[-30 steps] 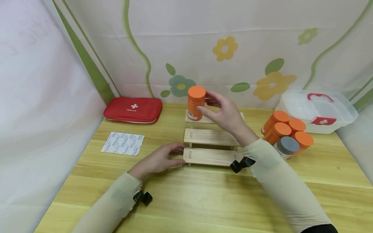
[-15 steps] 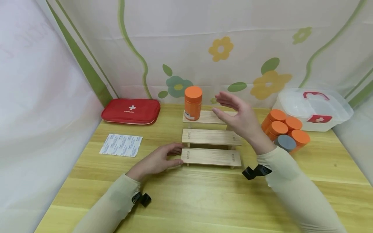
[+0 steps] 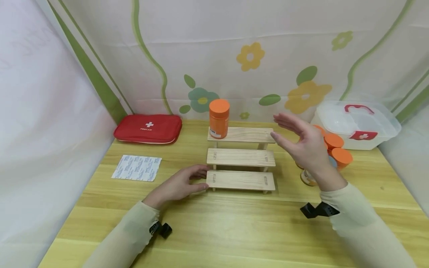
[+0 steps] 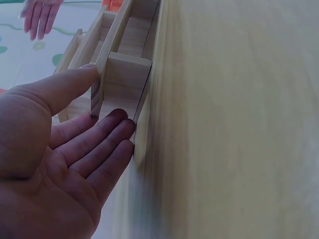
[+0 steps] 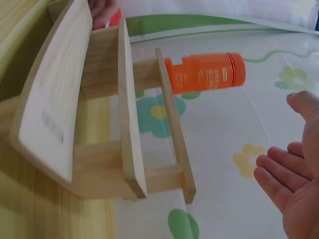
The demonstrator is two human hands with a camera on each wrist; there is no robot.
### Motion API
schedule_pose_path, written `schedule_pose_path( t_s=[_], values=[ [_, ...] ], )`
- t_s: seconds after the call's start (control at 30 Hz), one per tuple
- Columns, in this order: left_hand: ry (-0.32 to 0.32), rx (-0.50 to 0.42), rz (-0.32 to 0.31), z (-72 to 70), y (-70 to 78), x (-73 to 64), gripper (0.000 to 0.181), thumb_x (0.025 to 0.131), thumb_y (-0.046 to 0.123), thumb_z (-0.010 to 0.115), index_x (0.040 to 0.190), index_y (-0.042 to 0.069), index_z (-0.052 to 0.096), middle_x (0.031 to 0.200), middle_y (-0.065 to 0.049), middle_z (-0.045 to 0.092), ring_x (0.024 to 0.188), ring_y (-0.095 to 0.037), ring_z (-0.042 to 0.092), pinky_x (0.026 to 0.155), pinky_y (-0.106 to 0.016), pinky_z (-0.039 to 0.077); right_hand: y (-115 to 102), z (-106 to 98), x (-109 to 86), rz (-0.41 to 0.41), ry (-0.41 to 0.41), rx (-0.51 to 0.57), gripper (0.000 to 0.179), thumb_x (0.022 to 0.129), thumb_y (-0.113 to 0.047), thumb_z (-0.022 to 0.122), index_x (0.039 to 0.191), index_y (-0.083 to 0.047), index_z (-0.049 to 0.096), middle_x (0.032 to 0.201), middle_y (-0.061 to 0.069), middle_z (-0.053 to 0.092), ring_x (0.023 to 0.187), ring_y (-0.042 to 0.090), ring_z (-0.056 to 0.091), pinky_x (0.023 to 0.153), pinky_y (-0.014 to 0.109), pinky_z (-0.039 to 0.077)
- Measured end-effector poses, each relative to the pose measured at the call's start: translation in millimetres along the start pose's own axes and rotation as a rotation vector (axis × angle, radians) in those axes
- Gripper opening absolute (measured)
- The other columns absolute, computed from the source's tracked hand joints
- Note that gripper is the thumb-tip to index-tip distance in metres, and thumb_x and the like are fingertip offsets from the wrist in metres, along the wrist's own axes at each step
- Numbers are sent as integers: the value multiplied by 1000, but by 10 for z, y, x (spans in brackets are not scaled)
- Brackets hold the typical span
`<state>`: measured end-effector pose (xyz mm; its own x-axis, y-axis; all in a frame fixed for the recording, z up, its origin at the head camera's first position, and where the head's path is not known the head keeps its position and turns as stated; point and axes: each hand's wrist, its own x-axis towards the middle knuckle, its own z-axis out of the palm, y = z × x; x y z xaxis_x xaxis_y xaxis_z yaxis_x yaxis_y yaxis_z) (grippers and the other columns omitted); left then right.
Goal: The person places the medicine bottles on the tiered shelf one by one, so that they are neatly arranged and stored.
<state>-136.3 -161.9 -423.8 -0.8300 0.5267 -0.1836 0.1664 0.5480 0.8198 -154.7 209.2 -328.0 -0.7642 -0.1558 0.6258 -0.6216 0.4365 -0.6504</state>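
A three-tier wooden step rack [image 3: 241, 157] stands mid-table. On the left end of its top tier an orange pill bottle [image 3: 219, 120] stands upright; the right wrist view shows its label [image 5: 212, 72] too. My left hand [image 3: 179, 186] rests at the left end of the lowest tier. Its thumb touches the board, and its fairly straight fingers lie against the end, as the left wrist view [image 4: 75, 144] shows. To the right of the rack, my right hand [image 3: 306, 145] hovers with fingers extended and nothing held, overlapping several orange-lidded bottles [image 3: 342, 157] in the head view.
A grey-lidded bottle [image 3: 308, 178] is partly hidden behind the right hand. Behind the bottles sits a clear first-aid box [image 3: 372, 124] with a red handle. On the left lie a red first-aid pouch [image 3: 147, 128] and a white printed packet [image 3: 136, 168]. A flowered curtain hangs behind.
The right hand has let go of the orange bottle on the top tier and moved right, toward the group of bottles. My left hand has stayed at the rack's end.
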Motion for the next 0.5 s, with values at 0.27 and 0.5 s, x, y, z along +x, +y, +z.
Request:
schedule_pose_path(
  t_s=[0.27, 0.5],
  values=[
    [-5, -5, -5, 5, 5, 15, 60, 101, 31, 78, 154, 14, 56, 146, -2, 67, 138, -25, 62, 123, -53, 47, 88, -275, -218, 27, 20, -103, 64, 81, 17, 84, 140, -2, 69, 136, 20, 74, 125, -6, 67, 109, 9, 49],
    [3, 6, -14, 0, -15, 10, 59, 101, 29, 79, 153, 14, 56, 144, -3, 68, 137, -26, 63, 121, -53, 49, 193, -488, -423, 96, 34, -149, 62, 81, 16, 85, 139, -4, 72, 134, -13, 74, 124, -7, 66, 95, 3, 52]
  ],
)
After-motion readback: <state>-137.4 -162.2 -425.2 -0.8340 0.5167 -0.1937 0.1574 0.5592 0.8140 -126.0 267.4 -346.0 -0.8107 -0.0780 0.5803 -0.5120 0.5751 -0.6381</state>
